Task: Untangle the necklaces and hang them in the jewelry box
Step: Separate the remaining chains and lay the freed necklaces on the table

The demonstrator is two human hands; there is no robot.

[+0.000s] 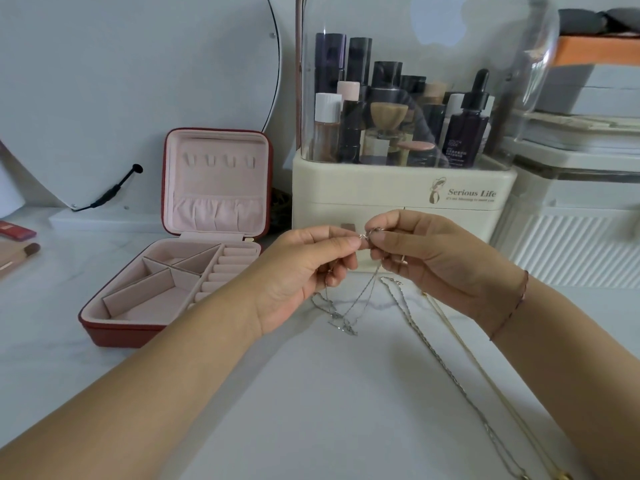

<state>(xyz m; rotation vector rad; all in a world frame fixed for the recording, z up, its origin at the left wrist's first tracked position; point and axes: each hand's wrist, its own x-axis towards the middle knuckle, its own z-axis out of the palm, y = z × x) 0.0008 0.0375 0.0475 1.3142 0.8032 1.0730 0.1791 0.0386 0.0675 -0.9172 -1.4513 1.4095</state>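
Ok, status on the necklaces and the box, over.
Left hand, right hand both pinching thin silver necklace by its ends, chain drooping to the table. Two other chains lie flat, right side. Jewelry box open, hooks empty, nothing blocking.

The jewelry box [114, 336] is looking like dark red faux leather outside, with matt, velvety pink lining inside. Just right of it, the thin necklace [347, 323] is glinting like polished silver metal. Same for the twisted chain [436, 355] further right, while the gold chain [478, 367] is shining yellow. The worktop [329, 410] is showing smooth, white, faintly veined stone. Behind the box, to its right, the organizer [381, 188] is sporting a glossy clear plastic hood over cream plastic.
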